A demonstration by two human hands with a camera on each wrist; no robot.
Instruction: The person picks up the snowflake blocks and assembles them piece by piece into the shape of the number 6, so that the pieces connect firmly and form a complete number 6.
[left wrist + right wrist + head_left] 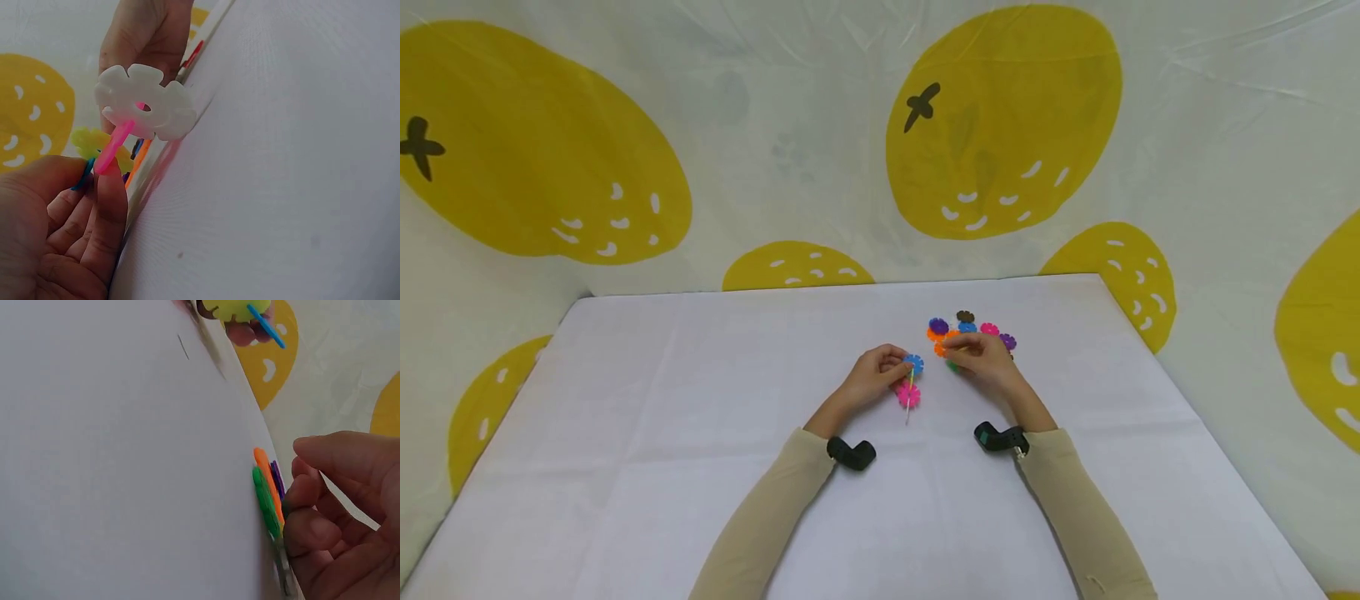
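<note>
My left hand (874, 375) pinches a small chain of plastic snowflake discs between thumb and fingers. The blue disc (913, 363) lies right at the thumb, with a pink disc (909, 395) below it. In the left wrist view a white disc (178, 112) is slotted onto the pink one, and a yellow disc (90, 140) sits beside the fingertips. My right hand (985, 360) hovers over a group of loose discs. Its fingers are loosely bent, and nothing shows between thumb and forefinger in the right wrist view. A green disc (267, 503) and an orange disc (262, 459) are close to these fingers.
Further loose discs lie around the right hand, among them a purple disc (938, 326), a brown disc (966, 317) and a pink disc (989, 329). A white cloth covers the table (700, 400). Behind it hangs a curtain (820, 167) printed with yellow fruit.
</note>
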